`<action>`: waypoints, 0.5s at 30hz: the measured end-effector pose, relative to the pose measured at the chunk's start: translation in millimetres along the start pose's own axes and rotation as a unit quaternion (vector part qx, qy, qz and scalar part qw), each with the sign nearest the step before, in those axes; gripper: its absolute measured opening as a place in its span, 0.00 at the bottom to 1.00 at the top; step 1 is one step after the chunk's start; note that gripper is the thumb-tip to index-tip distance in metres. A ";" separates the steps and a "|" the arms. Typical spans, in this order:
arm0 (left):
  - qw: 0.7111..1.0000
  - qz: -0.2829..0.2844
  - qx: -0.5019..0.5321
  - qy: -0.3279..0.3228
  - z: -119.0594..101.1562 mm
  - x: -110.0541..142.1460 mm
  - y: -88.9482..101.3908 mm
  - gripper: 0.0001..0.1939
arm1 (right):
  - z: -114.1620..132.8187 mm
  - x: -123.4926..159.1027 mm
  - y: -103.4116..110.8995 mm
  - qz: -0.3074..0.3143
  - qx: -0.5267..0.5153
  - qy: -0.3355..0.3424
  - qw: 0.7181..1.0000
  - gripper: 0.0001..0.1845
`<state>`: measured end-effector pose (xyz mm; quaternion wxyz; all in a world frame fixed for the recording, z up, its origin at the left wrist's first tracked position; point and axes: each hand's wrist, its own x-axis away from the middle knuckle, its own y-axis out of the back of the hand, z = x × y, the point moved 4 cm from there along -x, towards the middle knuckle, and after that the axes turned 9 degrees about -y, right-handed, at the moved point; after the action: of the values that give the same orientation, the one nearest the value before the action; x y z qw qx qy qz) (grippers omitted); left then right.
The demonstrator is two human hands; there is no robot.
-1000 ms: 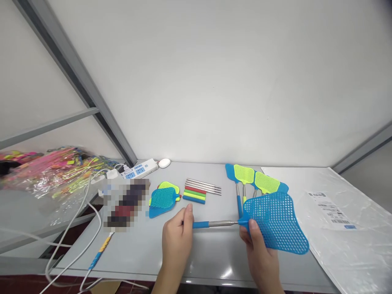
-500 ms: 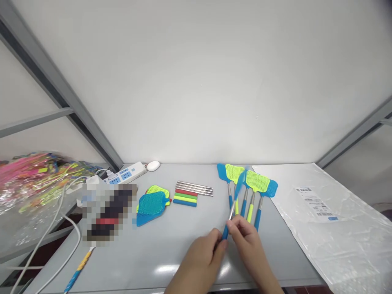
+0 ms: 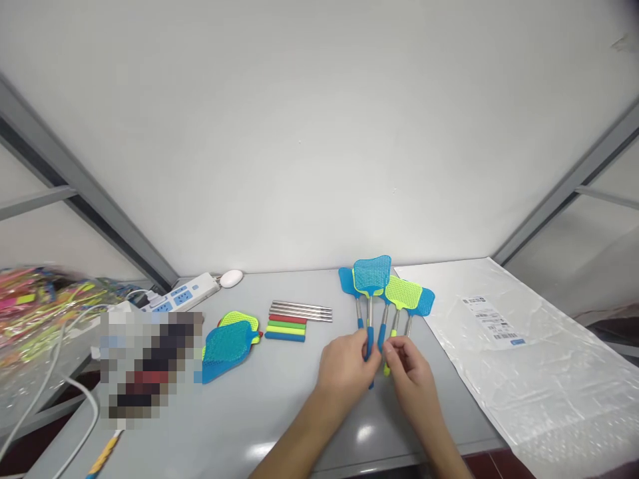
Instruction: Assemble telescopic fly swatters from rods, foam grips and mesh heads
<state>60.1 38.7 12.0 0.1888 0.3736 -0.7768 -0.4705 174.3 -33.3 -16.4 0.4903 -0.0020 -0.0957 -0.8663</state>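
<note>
My left hand (image 3: 346,369) grips the blue handle of a blue fly swatter (image 3: 372,274), whose mesh head rests over a row of finished blue and yellow-green swatters (image 3: 403,293) on the grey table (image 3: 279,406). My right hand (image 3: 410,376) is pinched beside it, fingertips at the lower ends of the handles; what it holds is hidden. Left of my hands lie loose swatter heads (image 3: 227,340), coloured foam grips (image 3: 286,326) and several metal rods (image 3: 301,310).
A white power strip (image 3: 182,294) and a small white oval object (image 3: 231,278) sit at the back left. Cables (image 3: 64,372) and a bag of colourful parts (image 3: 34,299) lie far left. A clear plastic bag with labels (image 3: 519,352) covers the right side.
The blue swatter was held crosswise between both hands; it has swung upright and been brought onto the row of finished swatters. Both hands have come together at its handle. The view shifted right.
</note>
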 end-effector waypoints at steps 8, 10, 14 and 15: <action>0.996 0.031 -0.081 -0.034 -14.0 -47.5 -14.7 0.10 | -42.3 -3.2 59.0 -0.185 0.141 0.000 0.973 0.16; 0.994 0.038 -0.091 -0.037 -13.9 -52.0 -17.1 0.11 | -46.7 -4.4 59.8 -0.181 0.136 -0.001 0.974 0.16; 0.992 0.056 -0.105 -0.042 -11.3 -56.3 -20.4 0.11 | -40.8 -7.3 48.0 -0.134 0.117 0.008 0.984 0.16; 0.991 0.060 -0.107 -0.044 -10.6 -56.7 -21.1 0.11 | -38.8 -7.7 45.7 -0.126 0.115 0.008 0.985 0.15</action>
<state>112.3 69.6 2.1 0.2216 0.2831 -0.7502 -0.5549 220.6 -56.2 -47.8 0.3746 0.0731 -0.1903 -0.9045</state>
